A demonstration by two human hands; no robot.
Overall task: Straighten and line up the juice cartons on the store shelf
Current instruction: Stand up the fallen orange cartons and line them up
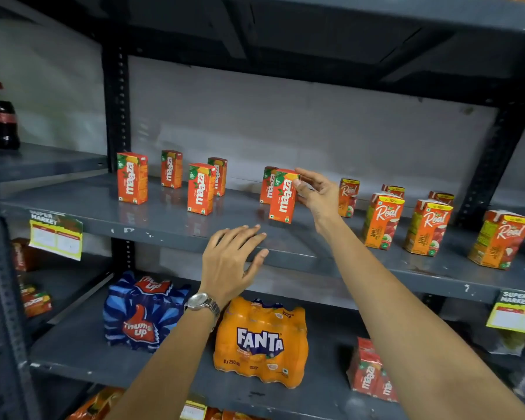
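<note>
Several orange Maaza cartons stand unevenly on the grey shelf (170,221): one at far left (132,177), one behind it (171,169), a pair in the middle (201,189), and two near the centre. My right hand (317,194) grips the front centre Maaza carton (283,196) by its upper right edge; another Maaza carton (267,184) stands just behind it. My left hand (232,259) rests flat with fingers spread on the shelf's front edge, holding nothing. Real apple cartons (382,221) stand scattered to the right.
A Fanta multipack (259,341) and a Thums Up pack (140,313) sit on the lower shelf, with Maaza packs (369,371) at right. A cola bottle (1,119) stands at upper left. Price tags (55,237) hang from the shelf edges. A dark upright post (117,107) bounds the bay.
</note>
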